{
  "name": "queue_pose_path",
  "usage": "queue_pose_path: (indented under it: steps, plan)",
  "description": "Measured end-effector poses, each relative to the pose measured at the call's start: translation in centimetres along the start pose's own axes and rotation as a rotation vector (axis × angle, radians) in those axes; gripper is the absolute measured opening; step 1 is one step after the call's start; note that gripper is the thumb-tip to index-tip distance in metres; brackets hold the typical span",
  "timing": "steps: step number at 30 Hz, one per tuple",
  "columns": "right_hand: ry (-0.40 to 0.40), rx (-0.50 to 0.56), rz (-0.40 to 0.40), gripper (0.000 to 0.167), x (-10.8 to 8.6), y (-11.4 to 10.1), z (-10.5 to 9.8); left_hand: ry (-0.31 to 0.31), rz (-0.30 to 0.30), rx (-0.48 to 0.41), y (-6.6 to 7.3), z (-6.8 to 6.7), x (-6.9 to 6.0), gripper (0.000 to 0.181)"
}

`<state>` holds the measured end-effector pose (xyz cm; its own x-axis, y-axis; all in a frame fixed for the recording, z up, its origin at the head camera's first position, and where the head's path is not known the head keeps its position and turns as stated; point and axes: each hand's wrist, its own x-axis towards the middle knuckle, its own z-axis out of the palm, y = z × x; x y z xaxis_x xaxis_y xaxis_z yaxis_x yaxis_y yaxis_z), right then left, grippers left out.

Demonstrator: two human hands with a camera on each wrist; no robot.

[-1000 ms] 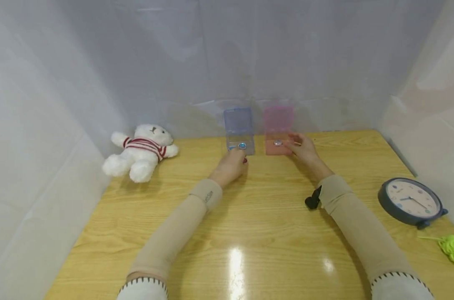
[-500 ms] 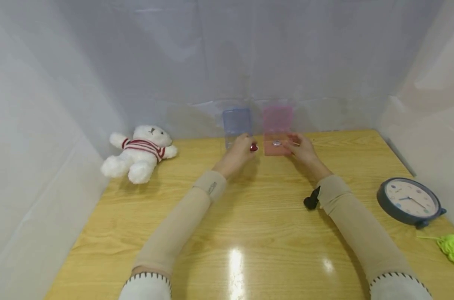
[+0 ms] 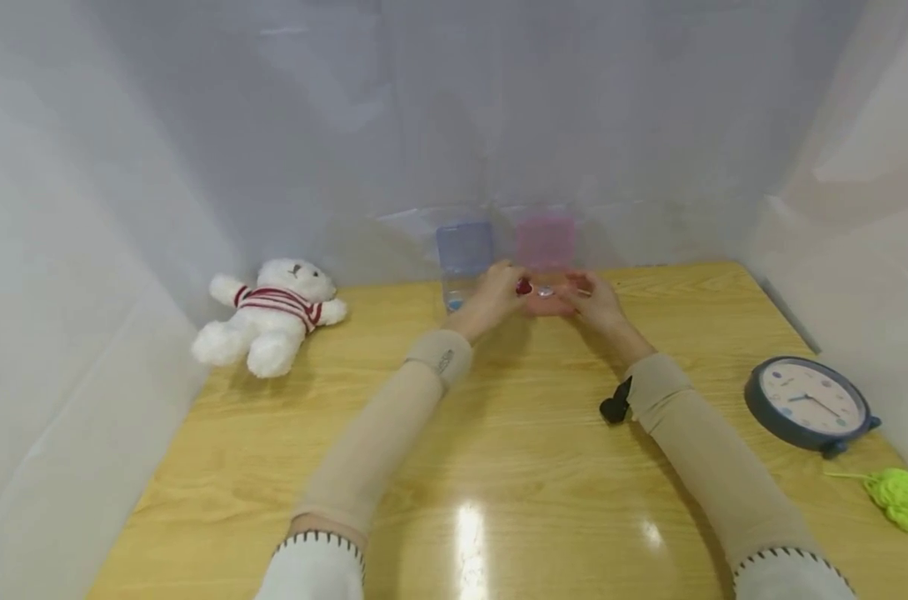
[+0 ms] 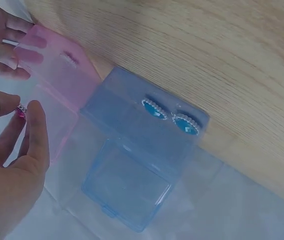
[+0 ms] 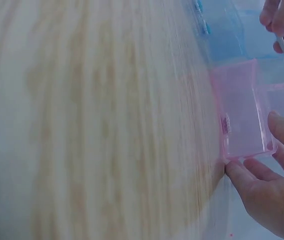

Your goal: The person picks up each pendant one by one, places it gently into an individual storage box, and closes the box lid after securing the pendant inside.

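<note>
My left hand [image 3: 491, 298] pinches a dark red gem with a beaded white rim [image 3: 525, 287] between thumb and fingertips, held over the left side of a see-through pink box [image 3: 546, 310]. The box's lid stands open at the back, and one pale beaded gem [image 3: 546, 291] lies inside. My right hand [image 3: 602, 308] grips the pink box at its right side, thumb and fingers around the wall. Left of it stands an open blue box [image 4: 126, 100], partly hidden by my left hand in the head view. Two blue gems [image 4: 186, 124] with beaded rims lie in it.
A white teddy bear [image 3: 274, 312] in a striped sweater lies at the back left of the wooden table [image 3: 544, 500]. A round clock [image 3: 808, 400] and a green yarn ball [image 3: 902, 498] are at the right. Pale sheeting [image 3: 611, 117] walls the back and sides.
My left hand has moved right, from the blue box to the pink box, carrying the red gem. My right hand has stayed at the pink box.
</note>
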<state>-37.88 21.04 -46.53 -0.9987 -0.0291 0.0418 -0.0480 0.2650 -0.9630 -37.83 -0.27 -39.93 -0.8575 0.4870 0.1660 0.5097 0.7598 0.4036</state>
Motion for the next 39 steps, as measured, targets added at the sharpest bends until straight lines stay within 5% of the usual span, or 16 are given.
queue_pose_path:
  steps: [11, 19, 28, 39]
  plan:
    - [0.004, 0.062, 0.012, 0.054, -0.1, 0.0, 0.2, 0.012, -0.007, 0.039, 1.0, 0.6, 1.8, 0.025]
    - [-0.037, 0.283, 0.077, 0.054, -0.3, 0.1, 1.6, 0.01, -0.037, 0.05, 0.3, 0.7, 1.9, 0.023]
    - [-0.045, 0.287, 0.092, 0.054, -0.9, -0.2, 2.3, -0.01, -0.085, 0.132, -0.7, 1.2, 2.0, 0.029]
    - [-0.047, 0.295, 0.094, 0.055, -0.3, -0.7, 2.0, 0.037, -0.12, 0.029, -1.2, 0.5, 2.1, 0.038]
